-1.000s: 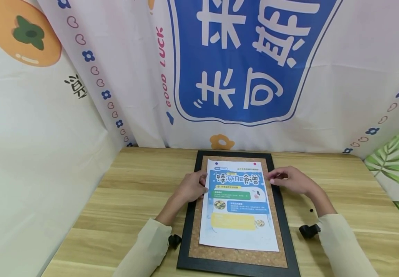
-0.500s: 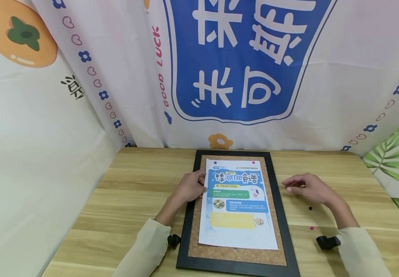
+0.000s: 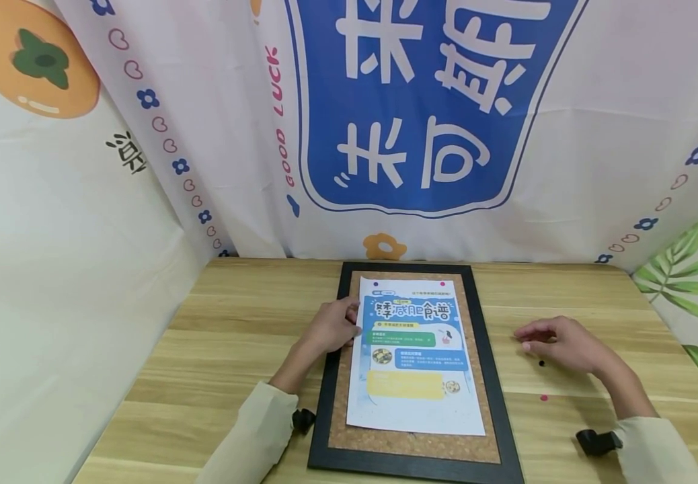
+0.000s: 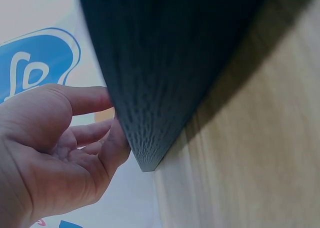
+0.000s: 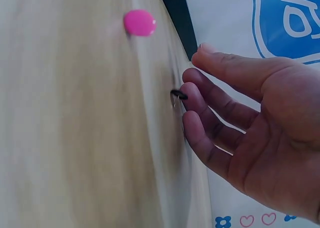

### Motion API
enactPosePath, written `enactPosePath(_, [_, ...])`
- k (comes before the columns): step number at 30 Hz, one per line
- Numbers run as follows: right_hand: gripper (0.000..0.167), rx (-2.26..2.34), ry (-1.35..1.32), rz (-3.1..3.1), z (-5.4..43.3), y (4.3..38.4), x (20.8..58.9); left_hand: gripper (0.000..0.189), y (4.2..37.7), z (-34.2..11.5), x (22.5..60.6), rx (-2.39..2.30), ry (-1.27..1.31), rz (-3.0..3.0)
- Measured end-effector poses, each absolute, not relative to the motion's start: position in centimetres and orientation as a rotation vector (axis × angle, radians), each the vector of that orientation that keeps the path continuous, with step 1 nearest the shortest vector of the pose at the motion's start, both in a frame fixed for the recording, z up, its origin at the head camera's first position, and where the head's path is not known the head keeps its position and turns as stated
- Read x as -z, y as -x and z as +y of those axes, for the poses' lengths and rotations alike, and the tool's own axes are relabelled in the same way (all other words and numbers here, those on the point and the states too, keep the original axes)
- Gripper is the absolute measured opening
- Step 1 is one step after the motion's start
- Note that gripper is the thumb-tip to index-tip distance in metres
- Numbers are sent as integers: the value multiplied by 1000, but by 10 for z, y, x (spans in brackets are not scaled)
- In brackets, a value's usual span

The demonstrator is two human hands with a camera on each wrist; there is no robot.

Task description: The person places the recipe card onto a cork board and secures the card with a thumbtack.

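The printed sheet (image 3: 415, 359) lay on the black-framed cork board (image 3: 415, 444), its top corners apparently fixed by 2 pins (image 3: 376, 284); the left hand (image 3: 333, 327) rested at the sheet's left edge and the frame, fingers loosely bent, thumb apart, probably to steady both; the right hand (image 3: 569, 344) hung over the desk (image 3: 252, 302), well apart from the sheet, fingers slightly bent, thumb apart, pinching nothing; 1 black pushpin (image 5: 178, 94) lay just beside those fingertips, contact unclear; 1 pink pushpin (image 5: 140, 23) lay nearer the person, presumably within reach.
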State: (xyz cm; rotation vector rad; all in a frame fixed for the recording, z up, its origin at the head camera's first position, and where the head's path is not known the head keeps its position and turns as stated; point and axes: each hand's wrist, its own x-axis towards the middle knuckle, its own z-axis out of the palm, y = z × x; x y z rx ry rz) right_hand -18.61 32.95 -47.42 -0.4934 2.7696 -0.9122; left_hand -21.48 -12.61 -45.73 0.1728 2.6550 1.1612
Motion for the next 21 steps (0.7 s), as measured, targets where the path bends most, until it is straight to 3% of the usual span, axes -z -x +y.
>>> enactPosePath(21, [20,887,421,2811,353,161,477,59,215,-126,459,-1148,-199,2667])
